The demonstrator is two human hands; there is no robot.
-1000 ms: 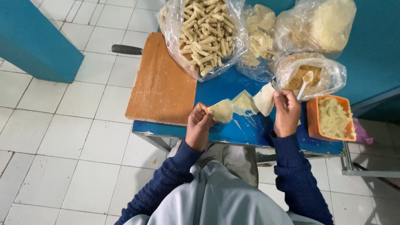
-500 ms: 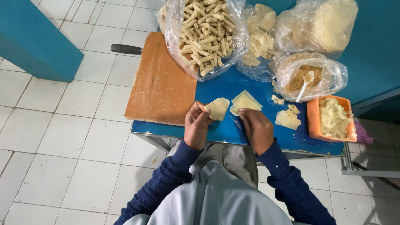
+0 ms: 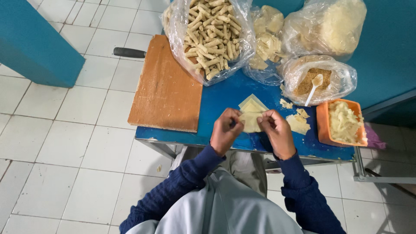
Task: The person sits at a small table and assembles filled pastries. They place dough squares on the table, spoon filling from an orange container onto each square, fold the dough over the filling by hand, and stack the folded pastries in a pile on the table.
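Both hands are closed on one pale dough wrapper (image 3: 251,121), held just above the near edge of the blue table (image 3: 221,97). The left hand (image 3: 225,130) pinches the wrapper's left side, the right hand (image 3: 275,130) its right side, fingers curled, the two hands close together with the wrapper between them. Just beyond the wrapper lies a small stack of like sheets (image 3: 252,103) on the table. To the left of the wrapper sits a wooden board (image 3: 167,86). Beyond it, at the far side, stands a clear bag of rolled pieces (image 3: 210,32). To the right of the wrapper are loose dough scraps (image 3: 299,123), then an orange tub (image 3: 323,125) of shredded filling. A bag of brown crumbs with a white spoon (image 3: 313,84) lies beyond the scraps.
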